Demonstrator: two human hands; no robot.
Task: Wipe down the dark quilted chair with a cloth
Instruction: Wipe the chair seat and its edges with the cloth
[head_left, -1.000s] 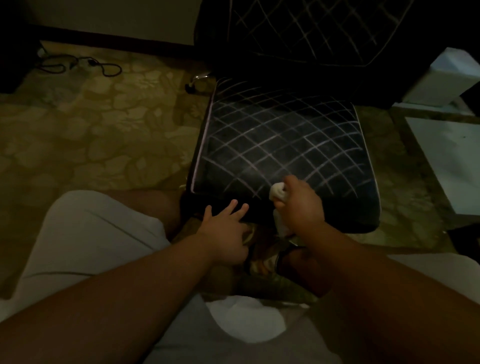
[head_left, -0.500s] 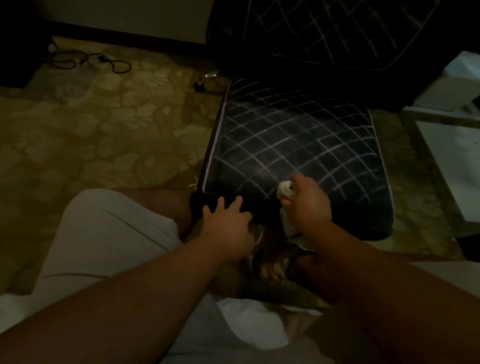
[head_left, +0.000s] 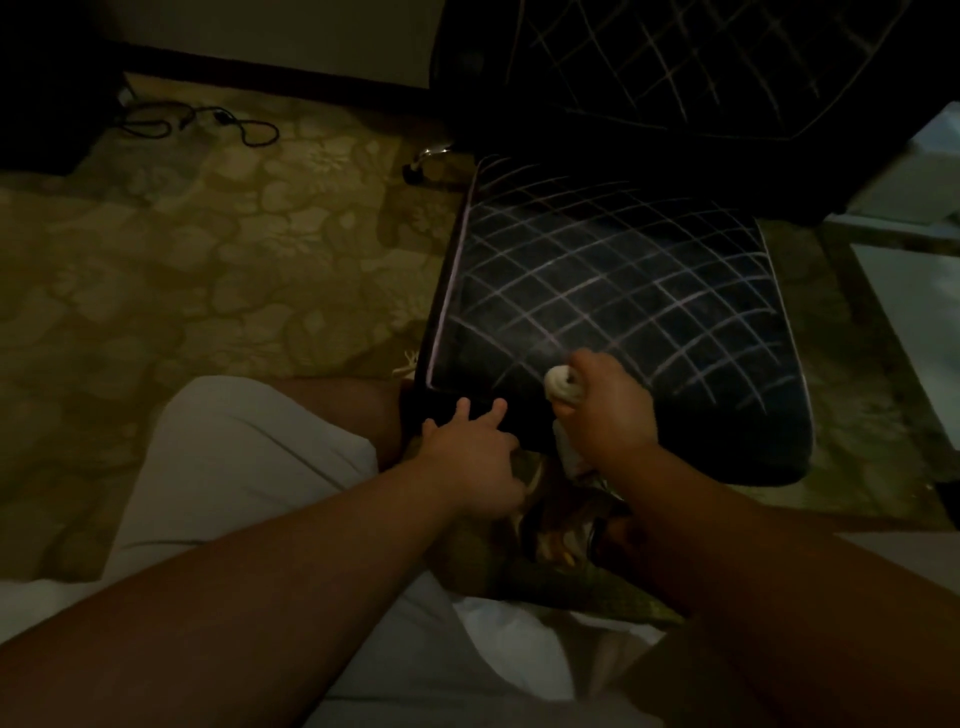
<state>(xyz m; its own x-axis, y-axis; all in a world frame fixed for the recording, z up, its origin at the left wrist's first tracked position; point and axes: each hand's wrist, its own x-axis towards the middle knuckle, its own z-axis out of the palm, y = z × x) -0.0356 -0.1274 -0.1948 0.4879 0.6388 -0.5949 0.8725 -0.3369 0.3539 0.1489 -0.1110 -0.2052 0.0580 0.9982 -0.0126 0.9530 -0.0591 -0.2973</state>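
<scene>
The dark quilted chair fills the upper right, its seat (head_left: 613, 291) crossed by pale stitching and its backrest (head_left: 675, 62) rising behind. My right hand (head_left: 608, 410) grips a bunched white cloth (head_left: 561, 384) against the seat's front edge, and a tail of the cloth hangs below the fist. My left hand (head_left: 475, 452) rests with straight fingers on the seat's front left corner, just left of the cloth.
A patterned olive carpet (head_left: 208, 291) covers the floor to the left. A black cable (head_left: 208, 122) lies near the far wall. A pale low surface (head_left: 914, 291) stands right of the chair. My knees in light shorts (head_left: 228, 467) are below.
The view has shifted so the chair sits further right. My right hand with the cloth has edged slightly along the seat's front; the left hand stays at the corner.
</scene>
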